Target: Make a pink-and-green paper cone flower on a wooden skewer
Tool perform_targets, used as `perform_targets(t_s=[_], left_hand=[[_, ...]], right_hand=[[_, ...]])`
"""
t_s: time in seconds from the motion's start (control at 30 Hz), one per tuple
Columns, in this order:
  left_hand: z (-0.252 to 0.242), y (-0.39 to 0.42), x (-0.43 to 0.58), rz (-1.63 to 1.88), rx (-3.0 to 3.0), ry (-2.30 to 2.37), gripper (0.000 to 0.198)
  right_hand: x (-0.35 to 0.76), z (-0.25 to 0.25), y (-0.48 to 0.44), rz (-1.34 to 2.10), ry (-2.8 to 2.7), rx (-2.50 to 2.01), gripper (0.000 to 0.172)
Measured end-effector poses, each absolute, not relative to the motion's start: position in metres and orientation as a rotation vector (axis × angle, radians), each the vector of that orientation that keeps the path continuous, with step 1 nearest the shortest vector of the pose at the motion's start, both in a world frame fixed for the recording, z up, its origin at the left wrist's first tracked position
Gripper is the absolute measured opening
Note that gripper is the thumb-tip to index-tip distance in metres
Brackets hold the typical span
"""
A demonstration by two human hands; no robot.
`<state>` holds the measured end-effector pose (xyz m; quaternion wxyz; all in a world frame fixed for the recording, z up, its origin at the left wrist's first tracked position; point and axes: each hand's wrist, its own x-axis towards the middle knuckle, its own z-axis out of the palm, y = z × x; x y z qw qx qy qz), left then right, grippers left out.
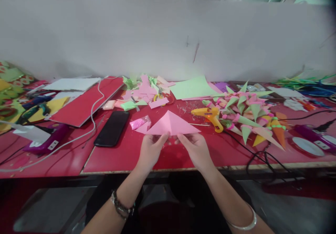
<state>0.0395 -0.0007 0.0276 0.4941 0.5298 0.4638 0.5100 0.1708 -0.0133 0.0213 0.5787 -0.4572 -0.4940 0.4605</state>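
A pink sheet of paper (172,122), creased down its middle into a triangle, is held up just above the red table. My left hand (153,146) pinches its lower edge left of the crease, thumb on the near side. On the other side of the crease, my right hand (194,146) grips the same edge with its thumb in front. The fingers behind the paper are partly hidden. Close to the paper's left corner lies a small pink packet (140,122). A yellow glue gun (210,117) rests to the right, its cord trailing toward the table's edge.
A black phone (112,128) lies at left, near a red board (88,101) and a purple power strip (48,139). Pink and green paper cones (244,111) are heaped at right. Paper scraps (144,89) and a green sheet (193,87) lie against the grey wall (147,38).
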Motion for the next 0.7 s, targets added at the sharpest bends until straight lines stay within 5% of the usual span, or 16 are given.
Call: perform_targets(t_s=[0.37,0.7], left_hand=[[0.035,-0.002,0.022,1.005,1.918,1.130,0.020],[0.039,-0.010,0.026,0.989,1.917,1.082,0.017]], right_hand=[[0.179,0.026,-0.025,1.040,-1.412,-1.137,0.016],[0.180,0.028,-0.029,0.939,-1.510,-1.186,0.017]])
